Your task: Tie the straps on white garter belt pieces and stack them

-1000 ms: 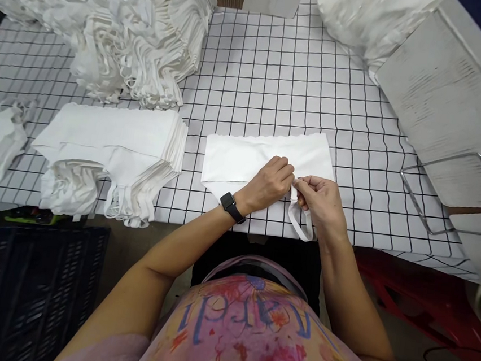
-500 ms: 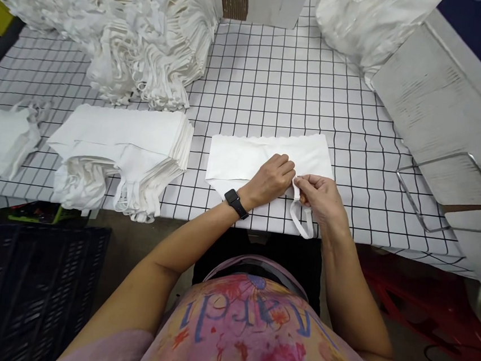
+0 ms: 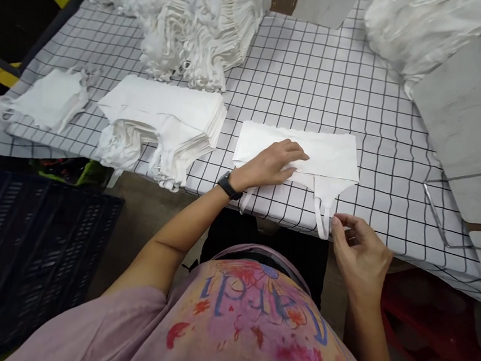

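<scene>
A white strappy top (image 3: 332, 152), maybe a camisole or bra top, lies folded flat on the checked cloth, its straps toward me. My left hand (image 3: 274, 161) rests on its left half, palm down, fingers out and thumb apart, covering part of the lower edge. One looped strap (image 3: 322, 219) hangs down to the table's front edge. Just right of that loop is my right hand (image 3: 361, 254), thumb and forefinger tips drawn together and the other fingers curled. Whether anything thin is between those tips I cannot make out.
Left of the top sits a neat stack of similar white tops (image 3: 158, 101), with a smaller pile (image 3: 55, 97) farther left. A large heap of white garments (image 3: 200, 23) is behind. Cardboard (image 3: 455, 110) and a metal wire frame (image 3: 436, 208) stand at right. A dark crate (image 3: 47, 241) is below left.
My left hand has opened from a closed grip and lies flat on the top. My right hand has moved down and right from the strap's upper end. The view has shifted.
</scene>
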Demonstrator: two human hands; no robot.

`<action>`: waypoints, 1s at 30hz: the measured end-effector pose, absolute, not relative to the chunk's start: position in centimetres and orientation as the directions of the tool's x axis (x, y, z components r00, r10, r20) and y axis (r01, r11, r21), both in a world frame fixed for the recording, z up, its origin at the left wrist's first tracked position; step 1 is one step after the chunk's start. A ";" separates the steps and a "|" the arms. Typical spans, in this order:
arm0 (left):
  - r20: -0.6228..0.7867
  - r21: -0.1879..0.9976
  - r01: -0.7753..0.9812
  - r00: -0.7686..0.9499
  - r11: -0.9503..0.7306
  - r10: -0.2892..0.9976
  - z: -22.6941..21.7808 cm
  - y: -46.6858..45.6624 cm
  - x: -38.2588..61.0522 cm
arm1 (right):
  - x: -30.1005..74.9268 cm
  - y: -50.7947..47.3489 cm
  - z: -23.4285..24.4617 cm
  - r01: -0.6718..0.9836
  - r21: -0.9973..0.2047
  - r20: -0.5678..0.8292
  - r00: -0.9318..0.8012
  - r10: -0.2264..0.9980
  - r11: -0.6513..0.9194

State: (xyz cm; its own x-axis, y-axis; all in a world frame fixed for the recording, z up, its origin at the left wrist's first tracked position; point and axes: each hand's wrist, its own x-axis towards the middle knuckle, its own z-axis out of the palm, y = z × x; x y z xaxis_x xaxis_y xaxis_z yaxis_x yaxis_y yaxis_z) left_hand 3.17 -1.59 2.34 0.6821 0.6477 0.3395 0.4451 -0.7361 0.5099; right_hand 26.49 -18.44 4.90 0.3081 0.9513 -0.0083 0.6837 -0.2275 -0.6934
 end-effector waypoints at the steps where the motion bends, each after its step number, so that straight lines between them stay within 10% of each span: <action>1: 0.360 0.529 0.463 0.637 -0.711 0.682 2.5 -2.0 1.9 | 26.1 -19.3 4.5 0.665 -0.716 -0.040 0.266 0.963 -0.214; 6: 0.366 0.577 0.528 0.515 -0.623 0.775 1.6 -5.0 -3.3 | 21.4 -20.3 0.4 0.373 -0.878 -0.400 -0.225 0.889 -0.301; 20: 0.345 0.465 0.553 0.606 -0.691 0.717 -0.5 -8.0 -5.1 | 14.8 -17.9 -1.6 0.368 -0.930 -0.173 -0.443 0.879 0.003; 30: 0.364 0.403 0.570 0.618 -0.716 0.697 -0.8 -8.0 -5.0 | 18.4 -21.5 4.0 0.123 -0.849 -0.483 -0.576 0.660 -0.515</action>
